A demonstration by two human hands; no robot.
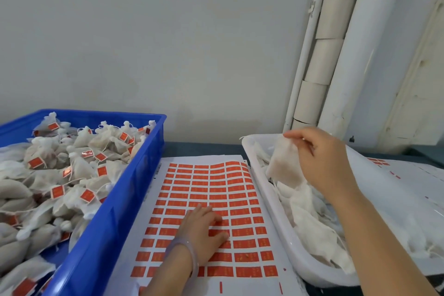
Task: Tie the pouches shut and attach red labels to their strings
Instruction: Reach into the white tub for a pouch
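- Rests the left hand (pixel 204 230) palm down on the label sheet (pixel 216 190), fingers loosely bent and apart, tips touching the rows of red labels (pixel 242 223); wears a pale bracelet (pixel 185 251) on that wrist.
- Pinches one white pouch (pixel 286 163) by its top edge with the right hand (pixel 322 161), thumb and fingertips closed on the cloth; holds it hanging above the heap below.
- Under and just left of the right hand: white tray (pixel 276 223), heaped with plain pouches (pixel 312 223), its long rim lying over the sheet's right edge.
- Just left of the left hand: wall of the blue crate (pixel 108 223), meeting the sheet's left edge; inside, well left of the fingers, a pile of tied pouches (pixel 72 163) with red tags on their strings.
- Between the two hands: open sheet, a flat lane hemmed by the crate wall on one side and the tray rim on the other.
- Beyond the left fingertips: more label rows, the sheet's far edge, then a strip of dark table (pixel 199 149) up to the wall.
- Right of the right hand: second sheet (pixel 396 175), curling up beside the tray's far rim, with a few red labels near its top.
- Beyond the right hand, against the wall: white pipes (pixel 374 43) and stacked cardboard tubes (pixel 329 31), leaning close behind the tray's far corner.
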